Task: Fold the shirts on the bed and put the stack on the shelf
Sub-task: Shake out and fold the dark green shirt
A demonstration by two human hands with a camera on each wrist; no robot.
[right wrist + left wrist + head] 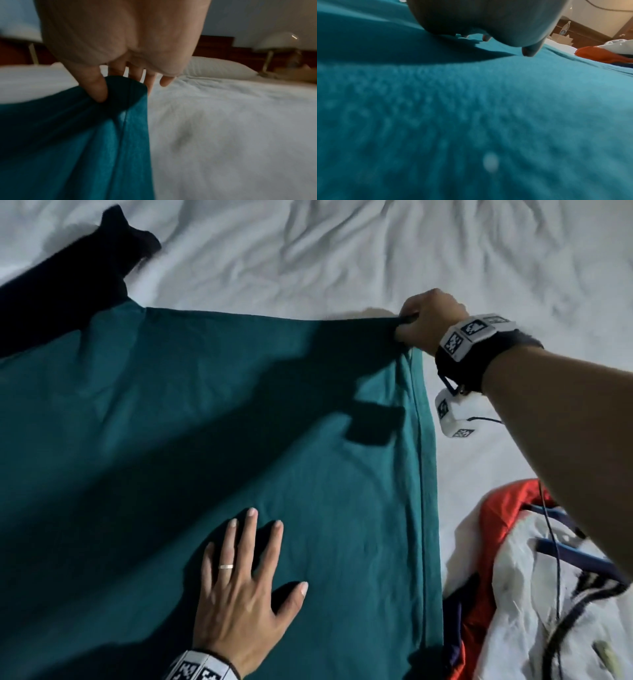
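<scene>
Spreading is the step judged to be in hand: the teal shirt (205, 440) is laid flat across the bed (342, 251), not yet folded. Its far right hem corner is pinched by the right hand (430, 320), thumb (96, 89) on top of the cloth and fingers curled behind it. The shirt is pressed down near its near edge by the left hand (245, 587), fingers straight and spread, nothing gripped. A dark garment (68, 285) lies beyond it, and a red and white one (531, 594) is bunched just beside the hem. Next, the corner would probably need to be pulled taut and carried across for a first fold, while the cloth is kept pinned.
</scene>
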